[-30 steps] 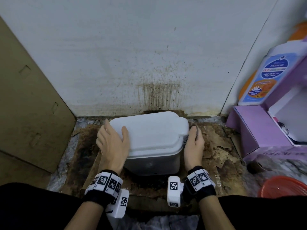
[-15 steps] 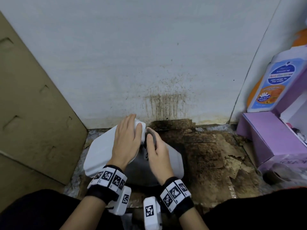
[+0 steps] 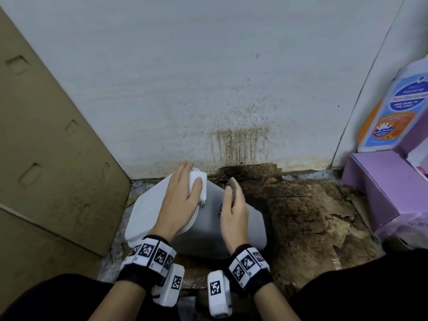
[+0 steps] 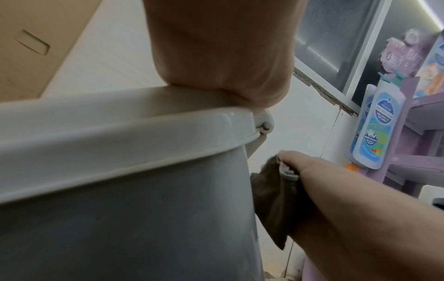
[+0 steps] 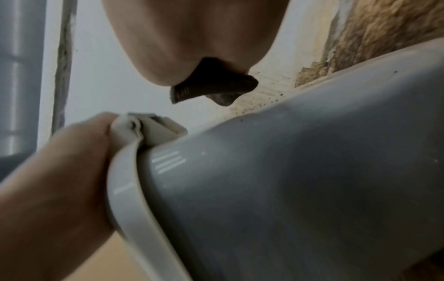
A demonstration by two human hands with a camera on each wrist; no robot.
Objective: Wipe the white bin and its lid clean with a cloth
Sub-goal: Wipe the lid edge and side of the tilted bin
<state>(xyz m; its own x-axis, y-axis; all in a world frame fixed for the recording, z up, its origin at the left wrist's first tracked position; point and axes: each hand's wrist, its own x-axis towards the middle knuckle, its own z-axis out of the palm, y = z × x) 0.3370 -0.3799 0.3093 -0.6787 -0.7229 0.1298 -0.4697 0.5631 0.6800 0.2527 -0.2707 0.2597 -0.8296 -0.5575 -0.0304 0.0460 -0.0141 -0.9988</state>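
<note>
The white bin (image 3: pixel 203 230) lies tipped toward the left on the stained floor, its grey-white wall facing up. Its white lid (image 3: pixel 148 216) faces left and looks closed. My left hand (image 3: pixel 180 200) lies flat across the lid's far corner, with the thumb on the hinge tab. My right hand (image 3: pixel 234 212) presses a dark cloth (image 3: pixel 232 186) against the bin's upper wall. In the left wrist view the thumb pinches the cloth (image 4: pixel 271 199) beside the bin wall (image 4: pixel 120 228). In the right wrist view the cloth (image 5: pixel 211 89) sticks out under the palm above the bin (image 5: pixel 288 190).
A cardboard sheet (image 3: pixel 46 158) leans close on the left. The white wall (image 3: pixel 238 140) behind has brown streaks. Soiled, torn cardboard (image 3: pixel 301 216) covers the floor to the right. A purple box (image 3: pixel 382 181) and a soap bottle (image 3: pixel 393 112) stand at the far right.
The bin stood upright in the middle a second ago; both hands have tipped it over to the left. My right hand has moved from the bin's right side onto its upturned wall.
</note>
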